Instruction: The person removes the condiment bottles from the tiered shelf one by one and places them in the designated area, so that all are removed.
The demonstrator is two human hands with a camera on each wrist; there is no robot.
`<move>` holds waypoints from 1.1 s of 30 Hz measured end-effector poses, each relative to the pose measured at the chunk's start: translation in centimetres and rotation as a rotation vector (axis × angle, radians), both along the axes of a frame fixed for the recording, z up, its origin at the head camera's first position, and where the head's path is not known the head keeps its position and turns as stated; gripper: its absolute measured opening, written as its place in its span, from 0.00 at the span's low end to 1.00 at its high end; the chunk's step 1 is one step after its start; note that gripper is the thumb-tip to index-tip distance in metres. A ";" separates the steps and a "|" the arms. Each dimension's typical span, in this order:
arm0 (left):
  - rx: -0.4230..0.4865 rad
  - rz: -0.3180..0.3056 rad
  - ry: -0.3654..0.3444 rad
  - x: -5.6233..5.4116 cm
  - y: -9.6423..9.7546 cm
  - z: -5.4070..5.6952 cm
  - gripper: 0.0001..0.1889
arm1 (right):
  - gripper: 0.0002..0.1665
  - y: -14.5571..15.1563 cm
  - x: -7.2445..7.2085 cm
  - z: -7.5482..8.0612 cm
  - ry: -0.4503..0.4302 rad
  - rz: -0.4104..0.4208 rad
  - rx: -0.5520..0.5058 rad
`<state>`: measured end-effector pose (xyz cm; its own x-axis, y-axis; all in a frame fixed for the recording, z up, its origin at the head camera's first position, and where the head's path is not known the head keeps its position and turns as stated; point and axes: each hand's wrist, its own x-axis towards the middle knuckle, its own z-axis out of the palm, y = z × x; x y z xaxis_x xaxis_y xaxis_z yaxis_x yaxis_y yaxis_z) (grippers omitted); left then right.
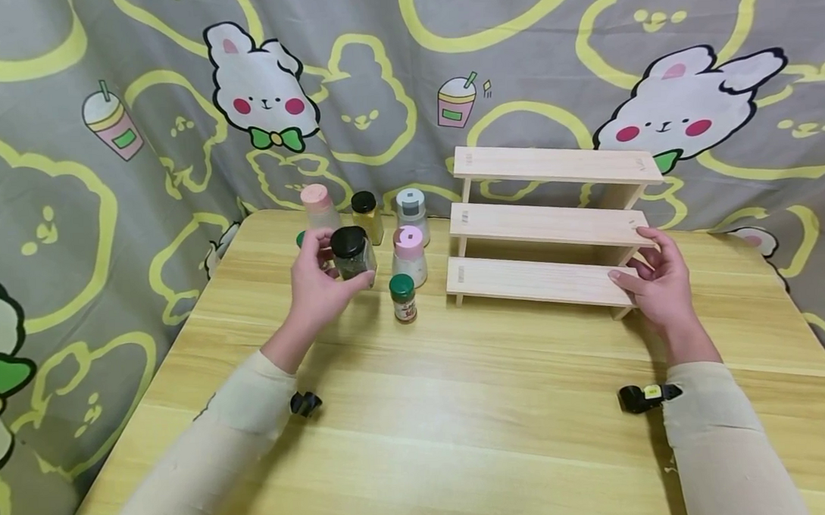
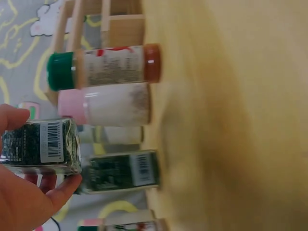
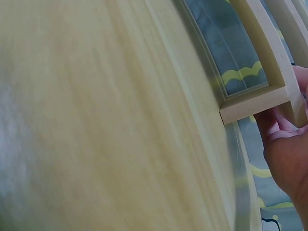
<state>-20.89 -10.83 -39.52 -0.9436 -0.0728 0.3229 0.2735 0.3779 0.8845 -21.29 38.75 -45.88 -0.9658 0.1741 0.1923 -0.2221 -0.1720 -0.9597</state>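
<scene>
My left hand (image 1: pixel 316 290) holds a square glass jar (image 1: pixel 352 253) with a black lid, thumb on one side and fingers on the other. In the left wrist view the jar (image 2: pixel 36 147) is off the table, with dark contents and a barcode label. My right hand (image 1: pixel 664 288) grips the right end of a three-tier wooden shelf (image 1: pixel 548 224). Its thumb lies on the lowest board, its fingers by the middle one. Close to the held jar stand a small green-capped bottle (image 1: pixel 403 299) and a pink-lidded shaker (image 1: pixel 410 257).
Behind the held jar stand a peach-capped bottle (image 1: pixel 320 208), a black-lidded jar with yellow contents (image 1: pixel 368 220) and a grey-lidded shaker (image 1: pixel 412 216). Another green cap (image 1: pixel 300 237) shows partly behind my left hand. A patterned curtain (image 1: pixel 372 77) hangs along the back of the wooden table (image 1: pixel 459 422).
</scene>
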 end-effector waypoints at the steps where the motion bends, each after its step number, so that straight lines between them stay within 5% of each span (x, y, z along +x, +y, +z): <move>1: -0.001 0.000 -0.004 0.1 -0.1 -0.4 0.36 | 0.49 0.0 0.0 0.0 0.000 -0.002 0.002; 13: -0.006 0.004 -0.051 0.1 -0.7 -3.7 0.36 | 0.49 0.2 0.0 -0.1 -0.015 -0.005 0.008; 33: -0.072 -0.030 -0.152 0.0 -1.1 -5.3 0.36 | 0.49 0.6 0.3 0.0 -0.017 -0.013 0.018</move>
<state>-20.89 -11.93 -44.82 -0.9834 -0.0256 0.1797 0.1509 0.4351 0.8876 -21.03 39.35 -45.91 -0.9666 0.1830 0.1796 -0.2083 -0.1521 -0.9662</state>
